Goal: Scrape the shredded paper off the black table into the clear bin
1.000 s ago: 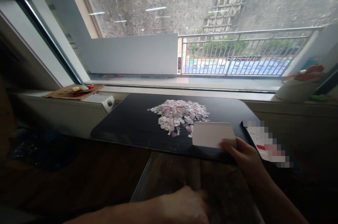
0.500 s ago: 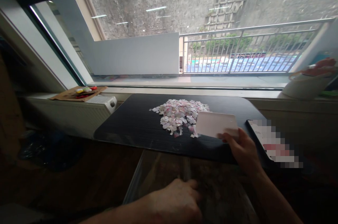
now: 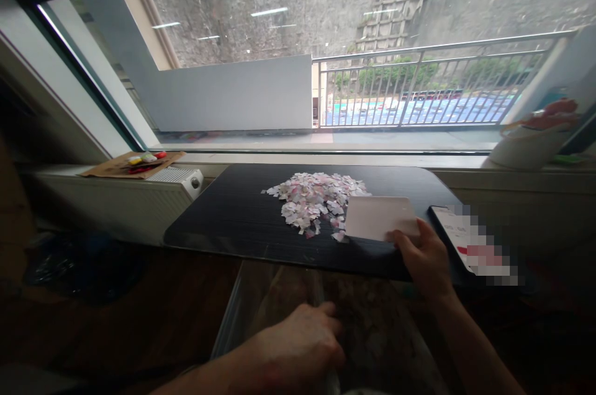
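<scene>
A heap of small pink and white paper scraps lies on a black table top. My right hand grips a white flat card by its near right corner; the card's far edge touches the right side of the heap. Closer to me, my left hand is closed on the rim of a clear plastic container held below the table's near edge. What lies under its fingers is hidden.
A phone lies on the table's right end. A white pot stands on the sill at right. A radiator with a cardboard sheet and small coloured items sits at left. A large window runs behind.
My right hand has pushed the white card forward and left, up against the scrap heap. My left hand and the clear container have shifted slightly left.
</scene>
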Demonstrator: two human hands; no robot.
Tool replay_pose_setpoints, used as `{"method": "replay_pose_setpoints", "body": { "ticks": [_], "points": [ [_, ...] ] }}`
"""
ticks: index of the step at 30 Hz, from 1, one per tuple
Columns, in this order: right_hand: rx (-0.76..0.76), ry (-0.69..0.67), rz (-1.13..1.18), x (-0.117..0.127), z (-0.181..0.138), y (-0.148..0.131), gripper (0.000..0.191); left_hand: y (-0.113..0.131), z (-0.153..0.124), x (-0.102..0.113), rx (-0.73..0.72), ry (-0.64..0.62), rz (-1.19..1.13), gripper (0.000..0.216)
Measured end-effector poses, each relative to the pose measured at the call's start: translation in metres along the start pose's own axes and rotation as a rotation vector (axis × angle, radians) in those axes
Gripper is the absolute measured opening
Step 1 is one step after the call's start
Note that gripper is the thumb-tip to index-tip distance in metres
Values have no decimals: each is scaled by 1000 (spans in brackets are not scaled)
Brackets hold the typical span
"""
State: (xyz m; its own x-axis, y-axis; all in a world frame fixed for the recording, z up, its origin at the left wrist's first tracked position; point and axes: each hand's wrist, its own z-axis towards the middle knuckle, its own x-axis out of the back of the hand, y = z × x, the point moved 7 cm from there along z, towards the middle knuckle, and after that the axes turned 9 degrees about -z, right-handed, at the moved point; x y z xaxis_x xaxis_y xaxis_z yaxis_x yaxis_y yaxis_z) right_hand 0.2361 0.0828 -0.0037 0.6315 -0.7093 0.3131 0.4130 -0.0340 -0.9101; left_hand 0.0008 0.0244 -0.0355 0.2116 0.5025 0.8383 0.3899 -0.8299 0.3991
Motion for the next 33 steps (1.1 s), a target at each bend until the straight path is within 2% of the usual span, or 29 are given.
{"method": "replay_pose_setpoints", "body": {
  "ticks": [5, 11, 15, 24, 33],
  "points": [
    [-48, 20, 30, 1, -1, 0, 41, -2, 0, -2, -1, -8, -11, 4],
    [-17, 27, 32, 1, -2, -3, 35, 2, 0, 3, -8, 3, 9, 3],
    [20, -22, 47, -2, -2, -4, 31, 3, 0, 4, 14, -13, 20, 3],
    [-19, -47, 60, -2, -2, 1, 26, 3, -2, 6, 11, 6, 6, 11],
    [-33, 5, 26, 2, -4, -5, 25, 1, -1, 3, -12, 14, -3, 8]
  ]
}}
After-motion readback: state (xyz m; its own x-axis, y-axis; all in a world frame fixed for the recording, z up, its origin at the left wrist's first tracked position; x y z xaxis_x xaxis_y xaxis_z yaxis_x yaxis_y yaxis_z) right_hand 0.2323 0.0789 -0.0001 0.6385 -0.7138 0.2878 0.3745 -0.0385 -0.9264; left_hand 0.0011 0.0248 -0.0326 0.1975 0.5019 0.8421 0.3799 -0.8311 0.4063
